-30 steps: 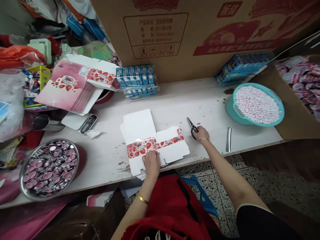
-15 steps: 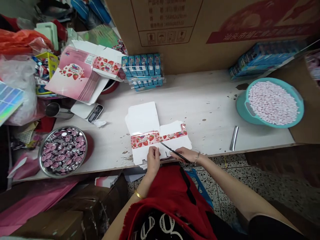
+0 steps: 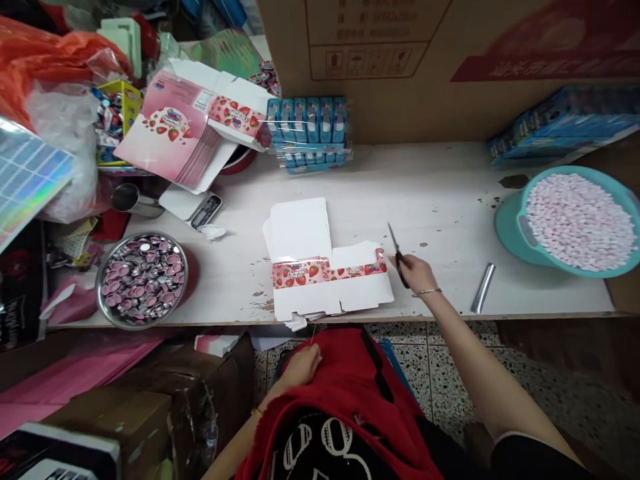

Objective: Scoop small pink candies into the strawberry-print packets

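Note:
My right hand [image 3: 416, 273] is closed around the handles of black scissors [image 3: 399, 253], whose blades point up and away over the table. Beside it lies a stack of flat white carton blanks [image 3: 345, 293] with a strawberry-printed band across the middle. Neither hand touches the stack. Down in front of the red apron [image 3: 345, 360], below the table's front edge, is my left hand [image 3: 303, 367]. Its fingers are pinched together, and a thin pale strand [image 3: 313, 335] sticks up from them.
A steel bowl of pink cups [image 3: 143, 280] stands left, near a small scale [image 3: 193, 203] and pink printed cartons [image 3: 170, 127]. Blue packs [image 3: 307, 127] sit at the back against a large cardboard box [image 3: 380, 107]. On the right are a turquoise basin of wrapped sweets [image 3: 515, 233] and a metal tube [image 3: 483, 288].
My left hand has left the carton stack and dropped to the apron with a thin strand. My right hand has moved right and away with the scissors, which now point away from me.

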Tool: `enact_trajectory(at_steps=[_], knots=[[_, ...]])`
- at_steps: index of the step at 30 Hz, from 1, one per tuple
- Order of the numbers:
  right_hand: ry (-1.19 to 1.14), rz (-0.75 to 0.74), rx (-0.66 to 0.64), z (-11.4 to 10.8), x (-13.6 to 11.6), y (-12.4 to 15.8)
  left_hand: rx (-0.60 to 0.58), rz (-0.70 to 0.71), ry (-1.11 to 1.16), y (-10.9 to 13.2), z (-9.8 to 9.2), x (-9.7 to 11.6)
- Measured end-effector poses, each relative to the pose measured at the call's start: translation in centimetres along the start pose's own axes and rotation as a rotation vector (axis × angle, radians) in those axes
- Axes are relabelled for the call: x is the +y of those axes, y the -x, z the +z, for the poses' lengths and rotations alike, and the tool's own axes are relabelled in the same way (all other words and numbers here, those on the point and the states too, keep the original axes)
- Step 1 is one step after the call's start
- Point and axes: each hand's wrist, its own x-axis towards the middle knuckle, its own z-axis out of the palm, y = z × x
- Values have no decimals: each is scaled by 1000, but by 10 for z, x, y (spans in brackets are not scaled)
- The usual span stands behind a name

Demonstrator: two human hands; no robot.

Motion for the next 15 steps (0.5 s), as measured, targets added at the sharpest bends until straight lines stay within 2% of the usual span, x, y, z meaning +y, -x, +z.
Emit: enact_trajectory(at_steps=[2, 4, 7, 10, 12, 13, 15], knots=[[218, 120, 15, -3, 18, -21, 49, -71, 87, -1, -4, -14], [367, 239, -27, -1, 28, -36, 137, -146, 193, -7, -11, -20], [481, 315, -93, 5, 33, -45, 378, -253, 310, -10, -31, -18], [478, 314, -133, 8, 35, -50, 693, -318, 359, -3, -65, -15], [413, 284, -83, 9, 33, -57, 862, -313, 406, 0, -90, -14], [352, 249, -31, 9, 29, -58, 917, -289, 425, -1, -102, -12], [183, 149, 74, 8, 12, -49, 953, -204, 432, -10, -120, -5]])
